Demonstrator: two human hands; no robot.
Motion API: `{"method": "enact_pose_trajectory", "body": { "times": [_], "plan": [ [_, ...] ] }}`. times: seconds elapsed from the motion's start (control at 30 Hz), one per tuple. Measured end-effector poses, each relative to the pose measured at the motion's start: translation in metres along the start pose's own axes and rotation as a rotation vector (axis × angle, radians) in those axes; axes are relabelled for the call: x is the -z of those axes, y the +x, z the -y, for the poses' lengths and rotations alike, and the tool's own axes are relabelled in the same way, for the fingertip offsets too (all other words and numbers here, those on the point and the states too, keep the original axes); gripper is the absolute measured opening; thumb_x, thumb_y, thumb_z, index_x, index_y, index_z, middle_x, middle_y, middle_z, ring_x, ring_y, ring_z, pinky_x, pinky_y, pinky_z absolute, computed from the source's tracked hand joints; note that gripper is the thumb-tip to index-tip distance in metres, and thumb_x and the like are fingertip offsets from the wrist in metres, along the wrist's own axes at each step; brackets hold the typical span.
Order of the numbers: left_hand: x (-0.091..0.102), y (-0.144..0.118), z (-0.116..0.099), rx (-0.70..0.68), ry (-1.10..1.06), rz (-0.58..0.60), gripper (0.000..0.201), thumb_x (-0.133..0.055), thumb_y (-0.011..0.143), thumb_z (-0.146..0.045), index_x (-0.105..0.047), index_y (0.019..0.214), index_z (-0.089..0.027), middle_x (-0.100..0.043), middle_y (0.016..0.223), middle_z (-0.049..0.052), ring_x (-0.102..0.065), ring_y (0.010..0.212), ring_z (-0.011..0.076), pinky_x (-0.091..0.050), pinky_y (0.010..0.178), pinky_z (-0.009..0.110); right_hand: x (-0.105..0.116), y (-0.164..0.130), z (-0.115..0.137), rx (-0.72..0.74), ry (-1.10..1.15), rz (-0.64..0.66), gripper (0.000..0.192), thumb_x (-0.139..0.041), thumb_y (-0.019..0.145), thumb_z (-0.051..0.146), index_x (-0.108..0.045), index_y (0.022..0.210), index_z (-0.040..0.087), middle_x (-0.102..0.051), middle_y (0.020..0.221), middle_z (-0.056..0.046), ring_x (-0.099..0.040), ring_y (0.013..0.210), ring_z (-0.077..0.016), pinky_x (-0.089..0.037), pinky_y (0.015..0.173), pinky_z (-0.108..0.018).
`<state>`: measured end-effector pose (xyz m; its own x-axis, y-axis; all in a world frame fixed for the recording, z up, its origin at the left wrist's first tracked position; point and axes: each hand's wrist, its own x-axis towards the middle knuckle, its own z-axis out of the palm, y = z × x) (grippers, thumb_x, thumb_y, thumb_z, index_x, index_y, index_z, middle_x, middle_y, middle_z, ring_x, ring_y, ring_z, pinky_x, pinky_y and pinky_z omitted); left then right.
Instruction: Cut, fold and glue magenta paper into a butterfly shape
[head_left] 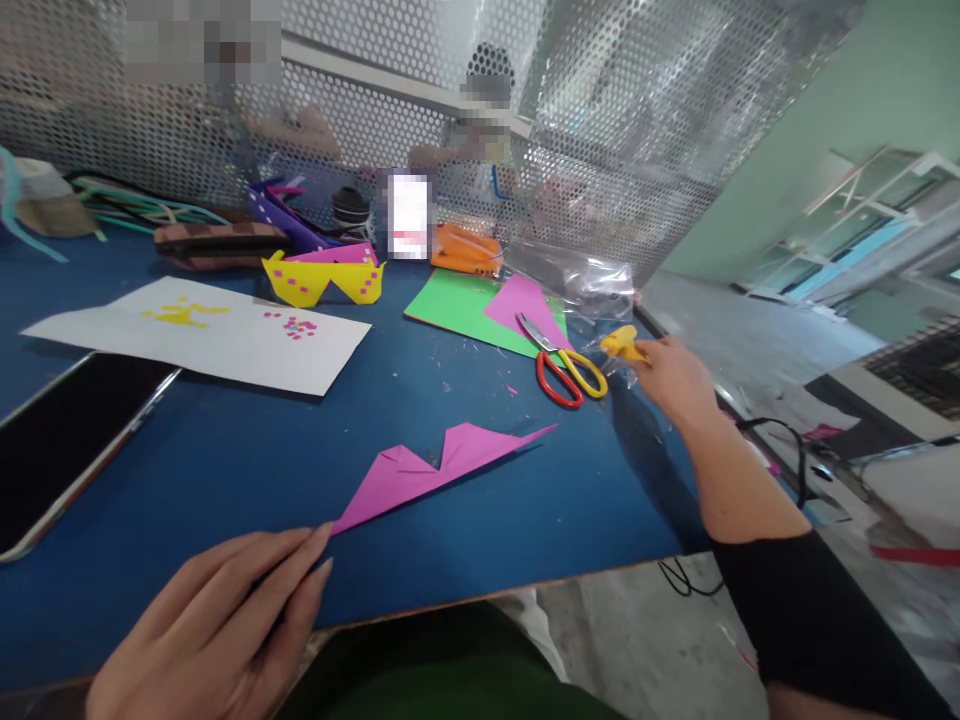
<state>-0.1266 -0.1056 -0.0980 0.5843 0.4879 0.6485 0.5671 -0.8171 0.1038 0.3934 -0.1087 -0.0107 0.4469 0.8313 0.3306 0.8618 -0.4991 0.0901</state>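
Note:
My left hand (232,610) is closed, its fingertips pinching the near-left tip of a folded pink paper piece (409,475). Two notched peaks stand along the paper's upper edge, and its thin far end points right. At the table's right side my right hand (675,375) grips a small yellow object (621,343) whose kind I cannot make out. Just left of it lie scissors (556,362) with one red and one yellow handle loop, blades apart. Under their tips are a pink paper scrap (521,305) and green sheets (450,305).
Behind stand a yellow paper mask (322,280) with pink squares, a brown case (217,246), a lit screen (409,215) and an orange packet (465,248). White paper (262,365) bearing tiny cutouts and a phone (75,430) lie left. Perforated metal mesh (360,120) borders the blue table.

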Motion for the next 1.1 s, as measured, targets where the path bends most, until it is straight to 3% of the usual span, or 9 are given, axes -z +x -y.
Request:
{"method": "enact_pose_trajectory", "body": {
  "times": [0.07, 0.17, 0.23, 0.27, 0.37, 0.43, 0.5, 0.77, 1.1],
  "plan": [
    [0.004, 0.008, -0.007, 0.016, 0.043, 0.006, 0.031, -0.065, 0.09, -0.022, -0.068, 0.121, -0.025, -0.076, 0.104, 0.003, -0.07, 0.087, 0.0224, -0.059, 0.084, 0.041, 0.009, -0.006, 0.005, 0.028, 0.023, -0.045, 0.032, -0.056, 0.098, 0.048, -0.073, 0.101, 0.021, -0.072, 0.098, -0.01, -0.07, 0.086, -0.021, -0.051, 0.069, -0.032],
    [0.007, 0.016, -0.02, 0.036, 0.062, -0.068, 0.027, -0.067, 0.09, -0.017, -0.069, 0.116, -0.019, -0.075, 0.096, 0.004, -0.069, 0.085, 0.0199, -0.059, 0.082, 0.035, 0.023, -0.033, 0.034, 0.027, 0.07, -0.181, 0.041, -0.052, 0.098, 0.045, -0.073, 0.114, 0.014, -0.07, 0.11, -0.024, -0.071, 0.094, -0.0317, -0.048, 0.069, -0.042],
    [0.006, 0.018, -0.026, 0.053, 0.064, -0.069, 0.024, -0.064, 0.091, -0.015, -0.068, 0.115, -0.017, -0.075, 0.097, 0.004, -0.068, 0.088, 0.0192, -0.058, 0.086, 0.035, 0.031, -0.067, 0.07, 0.097, 0.175, -0.36, 0.033, -0.056, 0.096, 0.036, -0.071, 0.12, 0.019, -0.072, 0.111, -0.021, -0.069, 0.101, -0.0329, -0.051, 0.079, -0.045],
    [0.005, 0.017, -0.028, 0.072, 0.063, -0.066, 0.024, -0.063, 0.092, -0.015, -0.068, 0.116, -0.016, -0.075, 0.099, 0.005, -0.068, 0.09, 0.0198, -0.058, 0.088, 0.035, 0.034, -0.087, 0.092, 0.236, 0.266, -0.412, 0.032, -0.057, 0.096, 0.032, -0.069, 0.124, 0.023, -0.072, 0.114, -0.017, -0.069, 0.105, -0.0316, -0.052, 0.084, -0.045],
    [0.003, 0.011, -0.032, 0.113, 0.053, -0.045, 0.027, -0.062, 0.093, -0.017, -0.067, 0.119, -0.017, -0.075, 0.104, 0.006, -0.068, 0.094, 0.0213, -0.057, 0.093, 0.037, 0.041, -0.146, 0.161, 0.751, 0.552, -0.341, 0.027, -0.057, 0.095, 0.023, -0.067, 0.121, 0.022, -0.074, 0.111, -0.01, -0.068, 0.103, -0.0262, -0.055, 0.088, -0.043],
    [0.003, 0.008, -0.032, 0.121, 0.052, -0.031, 0.028, -0.062, 0.093, -0.018, -0.067, 0.12, -0.018, -0.076, 0.106, 0.006, -0.068, 0.095, 0.0215, -0.056, 0.094, 0.037, 0.044, -0.171, 0.198, 0.926, 0.665, -0.213, 0.024, -0.056, 0.096, 0.019, -0.068, 0.117, 0.018, -0.075, 0.109, -0.008, -0.068, 0.102, -0.022, -0.055, 0.091, -0.039],
    [0.003, 0.007, -0.032, 0.117, 0.05, -0.024, 0.029, -0.062, 0.092, -0.018, -0.067, 0.12, -0.016, -0.076, 0.106, 0.007, -0.068, 0.095, 0.0217, -0.056, 0.094, 0.037, 0.045, -0.18, 0.22, 0.96, 0.706, -0.134, 0.026, -0.055, 0.097, 0.019, -0.069, 0.119, 0.015, -0.074, 0.112, -0.009, -0.067, 0.105, -0.0222, -0.055, 0.093, -0.039],
    [0.004, 0.01, -0.027, 0.045, 0.057, -0.04, 0.024, -0.058, 0.095, -0.021, -0.07, 0.113, -0.009, -0.076, 0.103, 0.007, -0.066, 0.094, 0.0205, -0.055, 0.088, 0.035, 0.038, -0.181, 0.234, 1.002, 0.613, -0.083, 0.032, -0.047, 0.102, 0.02, -0.069, 0.123, 0.01, -0.073, 0.115, -0.011, -0.064, 0.102, -0.0242, -0.049, 0.092, -0.04],
    [0.008, 0.012, -0.022, -0.007, 0.094, 0.018, 0.025, -0.052, 0.101, -0.028, -0.07, 0.114, -0.016, -0.076, 0.101, 0.002, -0.066, 0.091, 0.0174, -0.053, 0.087, 0.033, 0.041, -0.187, 0.239, 1.024, 0.553, -0.097, 0.038, -0.04, 0.103, 0.021, -0.071, 0.119, 0.006, -0.076, 0.113, -0.01, -0.062, 0.103, -0.0247, -0.04, 0.096, -0.04]
  ]
}}
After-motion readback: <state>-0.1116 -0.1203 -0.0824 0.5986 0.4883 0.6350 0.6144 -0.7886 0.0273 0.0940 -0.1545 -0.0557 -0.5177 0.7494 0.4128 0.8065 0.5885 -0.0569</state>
